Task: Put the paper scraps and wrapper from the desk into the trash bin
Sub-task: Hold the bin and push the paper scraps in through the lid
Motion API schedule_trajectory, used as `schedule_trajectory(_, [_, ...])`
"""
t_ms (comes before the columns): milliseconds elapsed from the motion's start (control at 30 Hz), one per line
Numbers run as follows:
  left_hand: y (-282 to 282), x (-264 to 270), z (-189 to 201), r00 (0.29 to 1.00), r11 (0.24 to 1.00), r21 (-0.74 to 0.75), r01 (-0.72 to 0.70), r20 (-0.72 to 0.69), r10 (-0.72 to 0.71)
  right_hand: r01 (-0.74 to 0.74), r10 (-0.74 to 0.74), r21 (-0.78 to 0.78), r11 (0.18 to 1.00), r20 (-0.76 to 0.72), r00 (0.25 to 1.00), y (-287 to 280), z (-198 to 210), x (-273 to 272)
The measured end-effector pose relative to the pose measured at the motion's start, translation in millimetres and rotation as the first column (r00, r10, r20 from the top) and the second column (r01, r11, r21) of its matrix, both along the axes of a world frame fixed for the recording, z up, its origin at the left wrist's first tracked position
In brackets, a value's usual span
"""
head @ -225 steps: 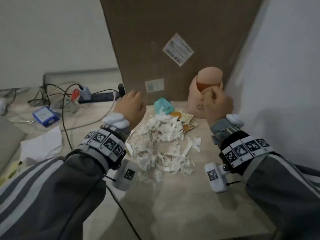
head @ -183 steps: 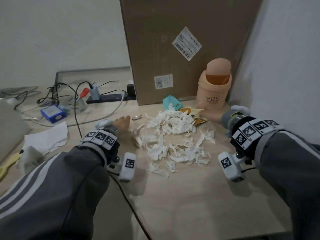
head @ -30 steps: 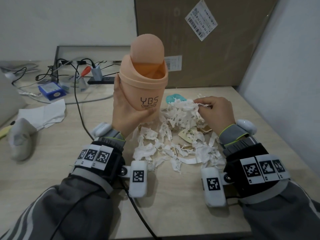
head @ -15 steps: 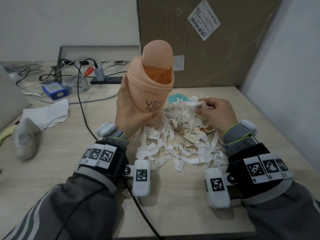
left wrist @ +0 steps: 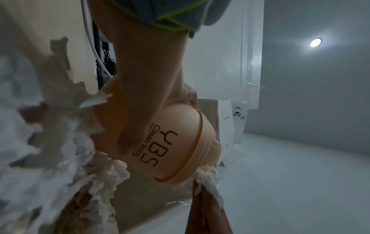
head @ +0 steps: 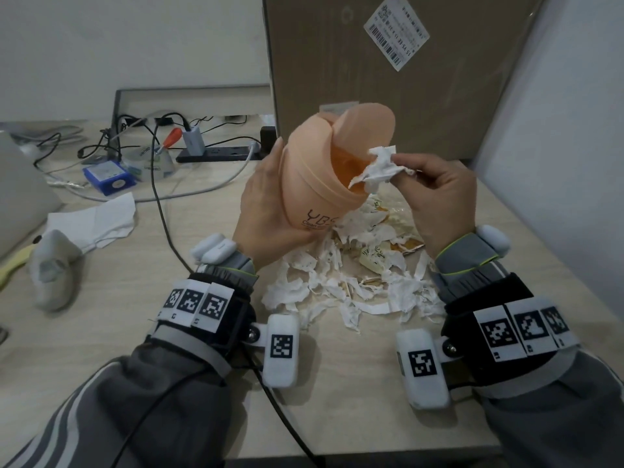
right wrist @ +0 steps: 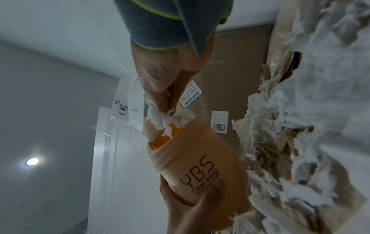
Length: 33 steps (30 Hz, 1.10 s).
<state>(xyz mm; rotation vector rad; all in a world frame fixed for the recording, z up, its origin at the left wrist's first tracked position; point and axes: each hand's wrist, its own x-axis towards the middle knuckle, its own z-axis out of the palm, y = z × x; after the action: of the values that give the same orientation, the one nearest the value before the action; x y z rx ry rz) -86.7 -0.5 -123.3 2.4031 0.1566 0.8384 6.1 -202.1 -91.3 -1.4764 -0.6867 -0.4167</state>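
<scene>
My left hand (head: 266,211) grips a small peach trash bin (head: 324,170) marked YBS, held above the desk and tilted to the right with its swing lid pushed back. My right hand (head: 435,194) pinches a bunch of white paper scraps (head: 380,170) right at the bin's mouth. The left wrist view shows the thumb across the bin (left wrist: 172,142). In the right wrist view the scraps (right wrist: 168,118) enter the opening of the bin (right wrist: 198,166). A pile of torn white paper (head: 351,285) lies on the desk below, with a yellowish wrapper (head: 391,251) among it.
A tall cardboard box (head: 388,69) stands at the back against the wall. To the left lie a power strip with cables (head: 209,150), a blue box (head: 109,177), a white tissue (head: 94,221) and a grey sock-like item (head: 54,268). A black cable (head: 162,211) crosses the desk.
My right hand lifted a bunch of scraps off the pile and brought it to the bin's mouth. My left hand tilted the bin further right; earlier it picked the bin up from the desk's back.
</scene>
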Motion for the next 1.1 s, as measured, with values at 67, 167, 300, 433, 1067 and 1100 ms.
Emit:
schedule_trajectory(67, [-2.8, -0.7, 0.5, 1.0, 1.0, 0.01, 0.019, 0.0, -0.019, -0.05, 0.052, -0.048, 0.998, 0.035, 0.998, 1.6, -2.3, 0.1])
schedule_trajectory(167, [-3.4, 0.7, -1.4, 0.999, 0.999, 0.011, 0.043, 0.03, -0.044, -0.09, 0.113, -0.195, 0.977, 0.111, 0.987, 4.0, -6.1, -2.7])
schedule_trajectory(300, [-6.6, 2.4, -4.4, 0.998, 0.998, 0.034, 0.052, 0.026, -0.053, -0.071, 0.173, -0.419, 0.905, 0.212, 0.962, 4.6, -7.6, -4.9])
schedule_trajectory(433, [-10.2, 1.3, -3.3, 0.999, 0.999, -0.014, 0.036, 0.018, -0.036, -0.055, 0.161, -0.528, 0.848, 0.158, 0.974, 5.0, -8.5, -5.3])
schedule_trajectory(1067, [-2.5, 1.2, -2.7, 0.98, 0.966, -0.204, -0.159, 0.083, 0.179, -0.096, -0.062, -0.924, 0.37, -0.128, 0.99, -8.2, -21.2, 12.2])
schedule_trajectory(1100, [-2.9, 1.0, -2.3, 0.98, 0.965, -0.205, -0.161, 0.079, 0.181, -0.12, -0.027, -0.941, 0.317, -0.135, 0.99, -7.2, -21.0, 10.9])
